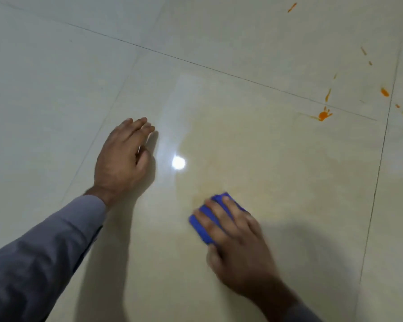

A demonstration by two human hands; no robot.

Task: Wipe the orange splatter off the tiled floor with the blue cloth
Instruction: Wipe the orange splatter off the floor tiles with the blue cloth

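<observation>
Right hand (237, 247) blurred, hiding most of blue cloth (205, 225); perhaps folded.

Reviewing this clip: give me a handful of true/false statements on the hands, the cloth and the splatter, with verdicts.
1. The right hand presses the blue cloth flat on the tiled floor. True.
2. The left hand grips a second cloth. False: it holds nothing and rests open on the floor.
3. Orange splatter remains on the floor to the upper right of the cloth. True.
4. The cloth lies right on top of the bright orange marks. False: it is well apart from them, on a patch with only a faint yellowish smear.
5. The left arm wears a grey sleeve. True.
</observation>
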